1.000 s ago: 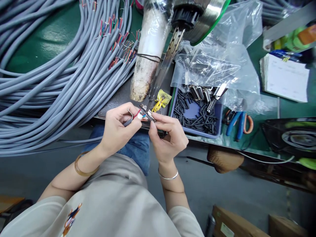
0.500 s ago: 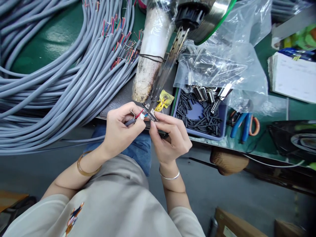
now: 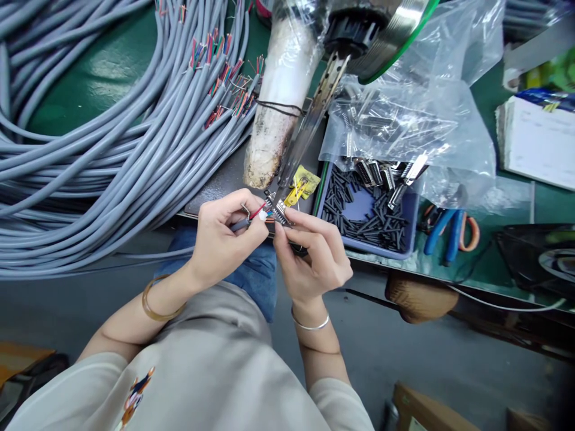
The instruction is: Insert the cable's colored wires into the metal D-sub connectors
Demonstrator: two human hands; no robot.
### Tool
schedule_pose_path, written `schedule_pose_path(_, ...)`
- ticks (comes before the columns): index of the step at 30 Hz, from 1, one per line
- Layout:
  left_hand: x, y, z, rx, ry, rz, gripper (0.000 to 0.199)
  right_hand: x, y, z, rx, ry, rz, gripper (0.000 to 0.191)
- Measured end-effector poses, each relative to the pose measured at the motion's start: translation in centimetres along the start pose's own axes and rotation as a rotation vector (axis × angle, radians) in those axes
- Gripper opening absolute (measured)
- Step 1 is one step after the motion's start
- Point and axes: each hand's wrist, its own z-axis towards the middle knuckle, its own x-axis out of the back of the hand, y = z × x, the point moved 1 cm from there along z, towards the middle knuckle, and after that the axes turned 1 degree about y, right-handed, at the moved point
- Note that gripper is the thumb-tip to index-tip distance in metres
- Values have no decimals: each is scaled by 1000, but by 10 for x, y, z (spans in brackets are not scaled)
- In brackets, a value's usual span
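My left hand [image 3: 227,236] is closed around the end of a grey cable [image 3: 240,224], with coloured wires fanning out past the thumb; a red one shows most clearly. Pinched between the thumb and fingers of my right hand [image 3: 312,251] is a small metal multi-pin connector [image 3: 279,211]. The wires meet the connector's pins. Right above it stands the long, pointed tip of a soldering iron [image 3: 294,155], reaching down to the connector. Whether the tip touches it, I cannot tell. A yellow tag [image 3: 302,184] lies just behind.
Grey cables [image 3: 135,161] with stripped ends cover the left side. A white wrapped post [image 3: 281,90] and a solder spool [image 3: 399,42] stand ahead. On the right are a purple tray [image 3: 406,239] of black sleeves, a plastic bag [image 3: 404,108] of connectors, and blue-handled pliers [image 3: 454,236].
The whole view has shifted slightly, so everything sits a little further right. Both hands keep their grip on the cable and connector beneath the iron's tip.
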Motion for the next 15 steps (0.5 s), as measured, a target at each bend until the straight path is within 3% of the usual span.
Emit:
schedule_pose_path(4, 2, 2, 1, 3, -27, -24, 16, 1, -1, -1, 64, 26, -33, 18)
schedule_pose_path(9, 2, -1, 4, 117, -77, -112, 16, 3, 5, -8, 198, -21, -77, 17)
schedule_pose_path(12, 2, -3, 3, 152, -97, -122, 16, 10, 10, -10, 121, -21, -19, 20)
schedule_pose_path(15, 3, -4, 0, 177, -119, -135, 15, 19, 11, -10, -3, 163, 117, 27)
